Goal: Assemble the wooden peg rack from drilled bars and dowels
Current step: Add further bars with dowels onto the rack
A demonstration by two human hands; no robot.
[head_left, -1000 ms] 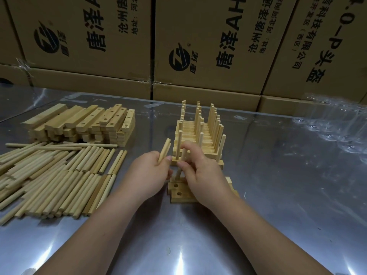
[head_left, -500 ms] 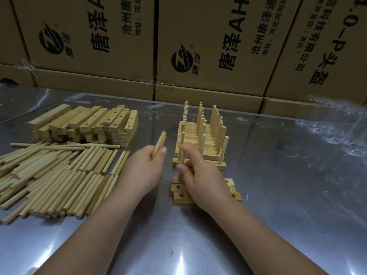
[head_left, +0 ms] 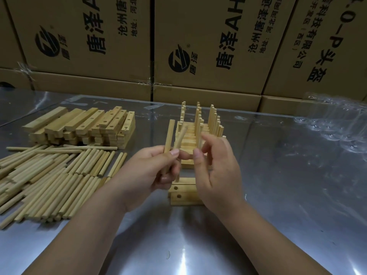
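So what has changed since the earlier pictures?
The right hand let go of the dowel standing in the near bar and lifted toward the left hand, fingers open. The left hand rose slightly, two dowels now showing in it. The dowel pile, bar stack and finished racks stayed.

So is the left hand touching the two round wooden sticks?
Touching. Head view: the left hand has fingers curled round both pale round wooden dowels.

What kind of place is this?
Probably a small factory or packing workshop: stacked printed cartons line the back, and a steel table holds piles of dowels and drilled bars.
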